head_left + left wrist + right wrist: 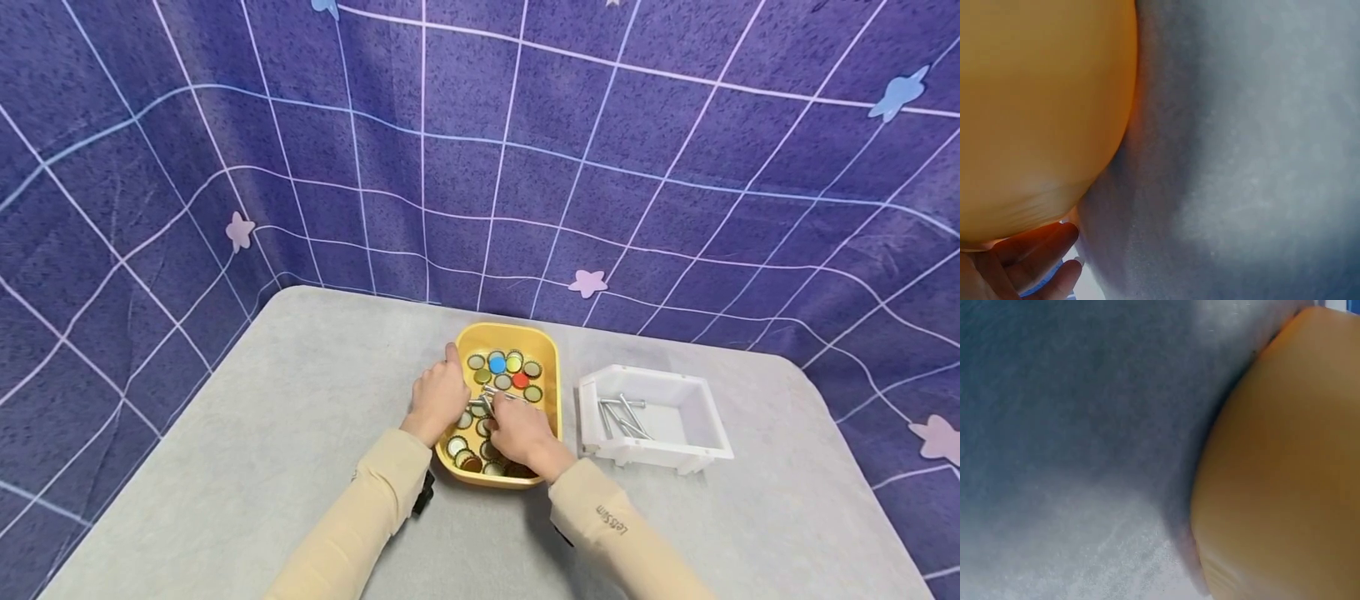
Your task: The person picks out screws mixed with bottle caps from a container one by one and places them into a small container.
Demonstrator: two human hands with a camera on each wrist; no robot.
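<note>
A yellow tray (506,336) holds many bottle caps (497,364) and several silver bolts (491,390). My left hand (441,400) grips the tray's left side, thumb along the rim. In the left wrist view its curled fingers (1041,256) lie against the outer wall of the tray (1041,112). Inside the tray, my right hand (521,429) reaches down among the caps, fingertips right at the bolts. Its fingertips are partly hidden, so I cannot tell whether they pinch a bolt. The right wrist view shows only the tray's outer wall (1285,456) and the table.
A white bin (693,408) with several similar bolts (622,414) stands just right of the tray. Both sit on a grey table (330,375) with rounded back corners. Behind it hangs a purple curtain (465,192) with a grid and stars.
</note>
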